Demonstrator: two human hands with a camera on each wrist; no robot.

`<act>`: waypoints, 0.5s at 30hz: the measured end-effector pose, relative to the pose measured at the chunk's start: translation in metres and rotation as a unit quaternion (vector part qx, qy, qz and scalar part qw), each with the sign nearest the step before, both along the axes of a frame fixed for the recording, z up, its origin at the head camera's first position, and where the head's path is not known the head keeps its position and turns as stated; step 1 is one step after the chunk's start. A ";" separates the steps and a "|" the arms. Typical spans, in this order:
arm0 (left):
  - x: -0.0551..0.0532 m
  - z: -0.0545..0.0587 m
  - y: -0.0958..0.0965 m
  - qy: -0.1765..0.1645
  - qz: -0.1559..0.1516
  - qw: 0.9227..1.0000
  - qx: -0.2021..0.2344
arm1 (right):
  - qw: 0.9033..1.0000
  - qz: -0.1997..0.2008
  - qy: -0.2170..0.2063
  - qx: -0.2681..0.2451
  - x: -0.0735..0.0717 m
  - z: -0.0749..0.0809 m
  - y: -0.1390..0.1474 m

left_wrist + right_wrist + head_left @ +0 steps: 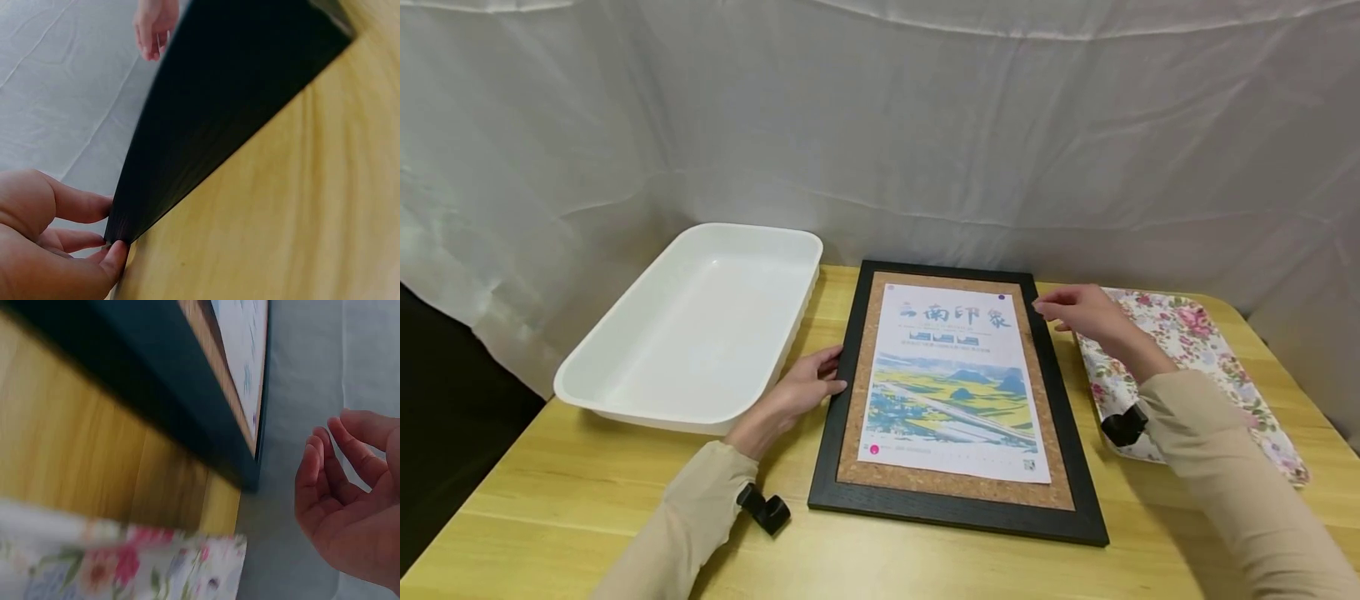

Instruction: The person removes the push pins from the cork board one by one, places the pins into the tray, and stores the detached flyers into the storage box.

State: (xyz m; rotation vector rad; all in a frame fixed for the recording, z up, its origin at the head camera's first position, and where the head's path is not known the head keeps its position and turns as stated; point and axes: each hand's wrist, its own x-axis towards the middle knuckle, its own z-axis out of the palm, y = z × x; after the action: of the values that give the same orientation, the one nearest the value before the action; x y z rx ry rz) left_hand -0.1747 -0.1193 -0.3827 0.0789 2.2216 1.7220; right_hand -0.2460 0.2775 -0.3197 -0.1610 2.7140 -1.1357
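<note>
A black-framed cork board (955, 493) lies on the table with a printed landscape poster (951, 383) on it. Small round spots, blue at the upper right and pink at the lower left, show near the poster's corners; whether they are pins I cannot tell. At the frame's left side my left hand (801, 385) holds the edge between thumb and fingers, as the left wrist view (50, 244) also shows. Just off the upper right side, my right hand (1086, 315) hovers with its fingers loosely bent. Nothing shows between its thumb and fingertips in the right wrist view (356, 506).
On the left stands a deep white plastic tray (700, 325), close to my left forearm. A flower-patterned tray (1195, 350) lies on the right, partly under my right arm. Behind the wooden table (587, 500) hangs a pale curtain (925, 133).
</note>
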 end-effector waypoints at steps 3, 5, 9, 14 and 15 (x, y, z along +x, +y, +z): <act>0.000 0.000 -0.001 0.000 0.000 1.000 0.001 | 0.999 0.023 0.006 0.022 0.000 0.000 -0.016; 0.000 -0.001 -0.001 0.002 -0.001 1.000 0.001 | 0.999 0.041 0.011 0.030 0.001 0.000 -0.026; -0.001 -0.002 -0.001 0.001 -0.002 1.000 0.005 | 0.996 0.084 0.017 0.033 0.008 0.000 -0.046; -0.001 -0.001 -0.001 0.000 -0.004 1.000 0.008 | 0.990 0.134 0.021 0.028 0.021 0.000 -0.070; -0.001 -0.001 -0.002 0.000 -0.004 1.000 0.008 | 0.989 0.143 0.017 0.023 0.023 -0.002 -0.074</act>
State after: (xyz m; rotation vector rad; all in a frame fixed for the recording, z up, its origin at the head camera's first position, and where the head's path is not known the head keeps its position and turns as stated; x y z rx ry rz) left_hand -0.1759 -0.1210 -0.3839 0.0919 2.2048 1.7368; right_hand -0.2233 0.2031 -0.3213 -0.5475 2.6333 -0.9950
